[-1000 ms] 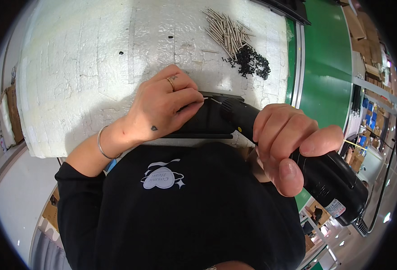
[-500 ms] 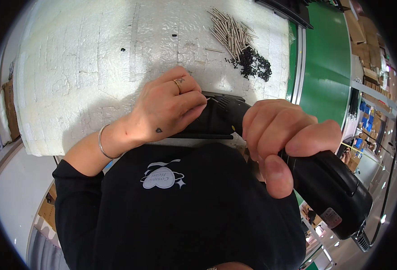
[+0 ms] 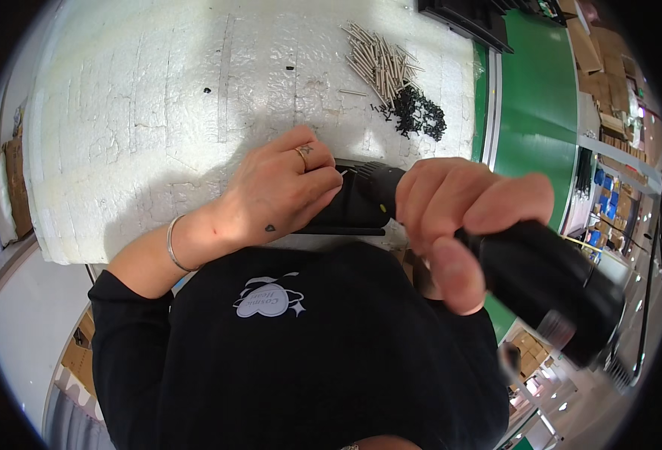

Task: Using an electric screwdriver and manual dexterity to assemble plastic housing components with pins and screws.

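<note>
The right hand (image 3: 462,217) is clenched around a thick black cylindrical power tool (image 3: 541,281), thumb pressed along its body, the tool's ribbed nose pointing left toward the other hand. Just left of that grip, the left hand (image 3: 282,196) lies fingers-down on a flat black part (image 3: 353,214), pinning it against the near edge of the white foam-covered table (image 3: 143,112). Beyond both hands, well apart, lie a heap of slim silver metal pins (image 3: 379,60) and, touching it, a pile of small black screws (image 3: 417,116).

White tabletop (image 3: 158,112) open ahead; metal pins (image 3: 379,60), black screws (image 3: 418,114) far right
</note>
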Available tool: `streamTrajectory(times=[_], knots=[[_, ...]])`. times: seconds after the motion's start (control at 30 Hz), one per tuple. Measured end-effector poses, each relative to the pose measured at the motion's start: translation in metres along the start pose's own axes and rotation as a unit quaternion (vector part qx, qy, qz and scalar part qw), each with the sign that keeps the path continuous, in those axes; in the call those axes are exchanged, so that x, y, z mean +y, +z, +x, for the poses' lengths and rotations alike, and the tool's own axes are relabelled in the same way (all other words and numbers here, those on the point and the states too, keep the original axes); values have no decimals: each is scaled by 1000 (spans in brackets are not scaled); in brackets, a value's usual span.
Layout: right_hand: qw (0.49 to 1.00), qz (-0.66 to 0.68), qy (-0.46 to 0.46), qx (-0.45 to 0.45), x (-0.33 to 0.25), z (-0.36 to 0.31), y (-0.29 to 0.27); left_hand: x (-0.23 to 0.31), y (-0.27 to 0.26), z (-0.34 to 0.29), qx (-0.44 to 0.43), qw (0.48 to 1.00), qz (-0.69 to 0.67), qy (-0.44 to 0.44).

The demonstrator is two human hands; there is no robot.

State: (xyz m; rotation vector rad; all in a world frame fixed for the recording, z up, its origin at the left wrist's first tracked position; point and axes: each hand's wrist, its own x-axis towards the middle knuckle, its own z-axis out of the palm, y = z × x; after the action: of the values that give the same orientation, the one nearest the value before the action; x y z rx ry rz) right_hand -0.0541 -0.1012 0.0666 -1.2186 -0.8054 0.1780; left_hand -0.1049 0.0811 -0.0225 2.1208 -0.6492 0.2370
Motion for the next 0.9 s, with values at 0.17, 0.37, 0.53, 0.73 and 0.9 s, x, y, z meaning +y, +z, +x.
streamTrajectory(times=[0.17, 0.37, 0.53, 0.73, 0.9], knots=[[990, 64, -63, 109, -2, 17, -16, 25, -21, 3, -56, 998, 12, -26], [978, 7, -61, 202, 39, 40, -36, 38, -39, -8, -199, 970, 133, -50], [979, 9, -33, 199, 44, 36, -36, 36, -76, 31, -527, 801, -148, -242], [983, 64, -81, 153, 18, 29, -32, -5, -49, 16, -277, 958, -3, -79], [988, 36, -104, 104, -8, 21, -24, -9, -29, 44, -11, 999, -24, -44]])
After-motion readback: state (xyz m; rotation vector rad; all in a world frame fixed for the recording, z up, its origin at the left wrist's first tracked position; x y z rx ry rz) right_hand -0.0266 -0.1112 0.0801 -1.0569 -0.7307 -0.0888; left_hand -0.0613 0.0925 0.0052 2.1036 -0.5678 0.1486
